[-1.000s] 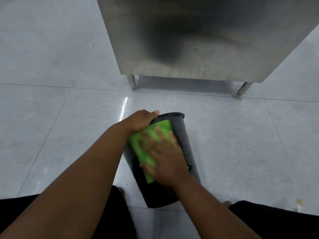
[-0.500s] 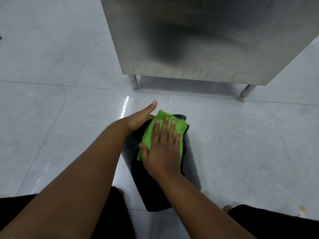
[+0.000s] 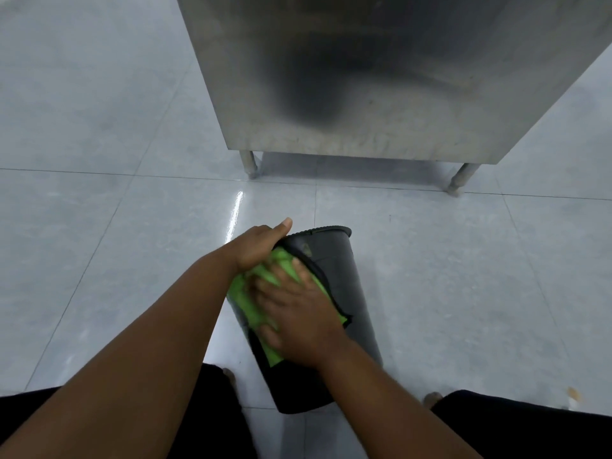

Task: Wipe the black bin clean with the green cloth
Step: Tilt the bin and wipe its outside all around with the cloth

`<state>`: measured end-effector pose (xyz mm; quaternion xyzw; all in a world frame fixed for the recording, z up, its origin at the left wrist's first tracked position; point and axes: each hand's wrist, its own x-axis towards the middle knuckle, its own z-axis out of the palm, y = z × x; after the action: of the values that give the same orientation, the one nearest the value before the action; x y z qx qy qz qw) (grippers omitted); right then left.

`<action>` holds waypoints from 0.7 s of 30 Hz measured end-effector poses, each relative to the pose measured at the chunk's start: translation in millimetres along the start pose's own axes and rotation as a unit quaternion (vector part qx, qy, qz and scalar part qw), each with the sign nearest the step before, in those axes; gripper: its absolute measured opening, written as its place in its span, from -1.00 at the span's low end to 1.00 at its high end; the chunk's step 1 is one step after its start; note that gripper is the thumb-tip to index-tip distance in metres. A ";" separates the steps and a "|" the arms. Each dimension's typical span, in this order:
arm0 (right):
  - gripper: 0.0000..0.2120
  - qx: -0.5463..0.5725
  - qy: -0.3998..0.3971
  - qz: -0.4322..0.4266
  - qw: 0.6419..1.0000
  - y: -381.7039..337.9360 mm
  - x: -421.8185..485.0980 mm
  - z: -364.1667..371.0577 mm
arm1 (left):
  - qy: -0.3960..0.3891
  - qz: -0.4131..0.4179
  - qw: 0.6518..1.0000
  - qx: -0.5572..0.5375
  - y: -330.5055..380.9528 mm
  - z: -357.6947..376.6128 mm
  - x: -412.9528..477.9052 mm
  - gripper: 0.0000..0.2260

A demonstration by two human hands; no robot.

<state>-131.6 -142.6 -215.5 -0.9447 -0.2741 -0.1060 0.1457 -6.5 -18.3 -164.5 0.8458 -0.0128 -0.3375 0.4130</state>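
Black bin (image 3: 344, 293) (open floor (image 3: 99, 226) around): right grip (image 3: 294, 323) flat on green cloth (image 3: 245, 299), left grip (image 3: 261, 245) clamps rim.

bin (image 3: 344, 293) on floor (image 3: 99, 226), cabinet (image 3: 381, 77) behind, cloth (image 3: 251, 299) on bin

One black bin (image 3: 334, 293) lies on the floor (image 3: 99, 226), with one green cloth (image 3: 251, 293) on it. Two hands are in view, the left hand (image 3: 261, 246) and the right hand (image 3: 298, 313). One steel cabinet (image 3: 381, 77) stands at the far side on two visible legs (image 3: 249, 164).
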 end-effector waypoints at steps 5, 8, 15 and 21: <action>-0.31 0.178 0.010 0.217 0.960 58.9 -16.9 -7.0 | 0.017 -0.025 0.999 -0.028 -12.4 -6.3 -1.4 -0.23; -0.40 0.376 -0.020 0.434 0.818 80.2 -32.7 -1.9 | 0.011 -0.027 0.999 -0.029 -18.6 -8.0 -4.5 -0.31; -0.24 0.206 -0.029 0.363 0.908 31.5 -9.1 -2.9 | 0.108 -0.039 0.993 -0.010 -42.8 -14.6 -11.9 -0.40; -0.30 -0.014 -0.061 0.007 0.998 -17.1 -5.3 6.8 | 0.147 -0.033 0.988 -0.023 -59.5 -22.0 -16.1 -0.25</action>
<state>-144.6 -129.1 -219.6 -0.9532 -0.2745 -0.0506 0.1165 -21.5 40.9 -188.1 0.8765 0.0836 -0.2235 0.4182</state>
